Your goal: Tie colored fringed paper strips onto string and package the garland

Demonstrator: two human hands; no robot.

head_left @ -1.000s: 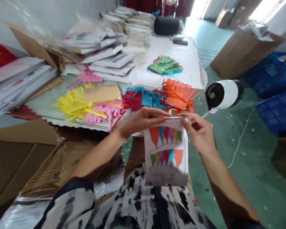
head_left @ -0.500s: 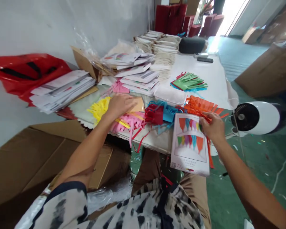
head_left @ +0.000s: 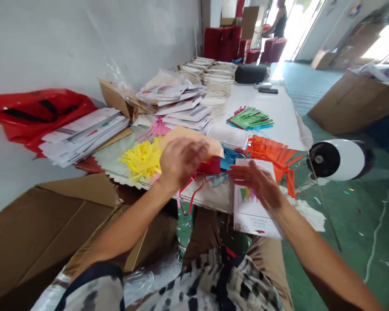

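Note:
My left hand (head_left: 183,160) is over the table's front edge, its fingers curled at a peach-coloured paper piece (head_left: 189,136) that extends past them to the right. Motion blur softens its fingertips. My right hand (head_left: 257,179) is stretched out flat, holding nothing, above a white printed card (head_left: 257,220) with bunting pictures. Yellow fringed paper (head_left: 142,157) lies left of my left hand. Red paper (head_left: 210,166) and blue fringed paper (head_left: 228,157) lie between the hands. Orange fringed paper (head_left: 269,149) spreads behind my right hand.
Stacks of printed cards (head_left: 81,129) and a red bag (head_left: 39,114) are at the left. Green fringed paper (head_left: 253,116) lies farther back. Open cardboard boxes (head_left: 61,216) stand below the table's left edge. A fan (head_left: 340,157) is at the right. A person (head_left: 280,21) stands far back.
My left hand has moved right, and the peach paper has come up and right with it. My right hand has let go of an orange strip and moved left over the card, fingers straightened.

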